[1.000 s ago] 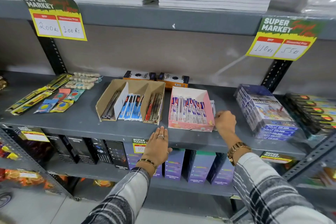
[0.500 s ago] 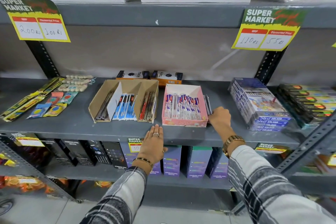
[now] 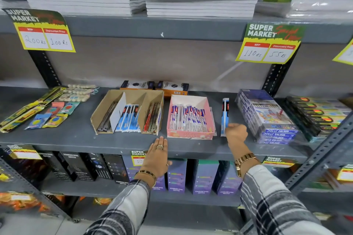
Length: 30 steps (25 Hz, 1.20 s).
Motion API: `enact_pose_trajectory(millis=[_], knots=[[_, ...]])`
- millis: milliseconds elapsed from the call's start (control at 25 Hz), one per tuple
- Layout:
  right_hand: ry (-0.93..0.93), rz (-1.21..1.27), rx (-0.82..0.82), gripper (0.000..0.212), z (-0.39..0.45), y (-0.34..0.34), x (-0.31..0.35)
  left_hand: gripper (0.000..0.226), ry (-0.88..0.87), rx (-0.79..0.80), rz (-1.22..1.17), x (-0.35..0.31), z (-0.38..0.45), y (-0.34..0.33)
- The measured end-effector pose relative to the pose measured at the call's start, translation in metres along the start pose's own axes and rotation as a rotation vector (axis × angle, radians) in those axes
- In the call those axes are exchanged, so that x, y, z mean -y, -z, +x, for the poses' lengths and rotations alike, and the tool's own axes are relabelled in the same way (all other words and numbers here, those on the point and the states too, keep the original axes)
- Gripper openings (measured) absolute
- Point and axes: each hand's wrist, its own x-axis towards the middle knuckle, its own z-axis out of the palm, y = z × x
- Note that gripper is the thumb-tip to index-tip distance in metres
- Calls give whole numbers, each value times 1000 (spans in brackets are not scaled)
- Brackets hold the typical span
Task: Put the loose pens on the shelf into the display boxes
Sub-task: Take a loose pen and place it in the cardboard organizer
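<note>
Head view looked down on a grey metal shelf (image 3: 76,137) stocked with stationery. A brown cardboard display box (image 3: 127,112) sat near the middle, split into three compartments: dark pens on the left, blue-and-white packets in the middle, red pens on the right. Just beside it to the right stood a pink display box (image 3: 190,135) filled with packets in red, white and blue. Behind these two lay a pair of dark-and-orange cartons (image 3: 154,87) against the back wall.

A loose pen packet (image 3: 225,114), blue and white with a dark top, lay lengthwise between the pink box and a wrapped stack of colour-pencil boxes (image 3: 267,118) on the right. The right hand (image 3: 236,134), fingers curled in, had its fingertips at the near end of that packet; whether they gripped it or only touched it could not be told. A gold watch (image 3: 245,159) sat on that wrist above a plaid sleeve (image 3: 277,202).

The left hand (image 3: 157,158) rested flat and empty on the shelf's front edge, fingers together and pointing toward the gap between the two display boxes, with a ring on one finger and a thin bangle (image 3: 146,173) at the wrist.

Toward the left end of the shelf lay flat packets of erasers and sharpeners (image 3: 51,114) and long yellow-green packs. A yellow price tag (image 3: 43,32) hung from the shelf above at left, another (image 3: 269,44) at right, under stacked notebooks (image 3: 200,4). Boxed bottles (image 3: 176,175) lined the shelf below.
</note>
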Motion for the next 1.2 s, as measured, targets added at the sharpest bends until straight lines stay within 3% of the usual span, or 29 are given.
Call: enact_pose_trajectory(millis=[160,400,720,1200], knots=[[9,180,-6,30,-4,5,10,69,-19,-48,-57,8,-3,2],[69,239,78,27,-25,-8,40,64,45,-103,-65,40,-17,-3],[281,171,375,22,-98,-98,93,66,256,-151,-140,105,-34,-2],[612,-414,503,30,-188,-201,129,66,209,-226,-187,135,-35,-9]])
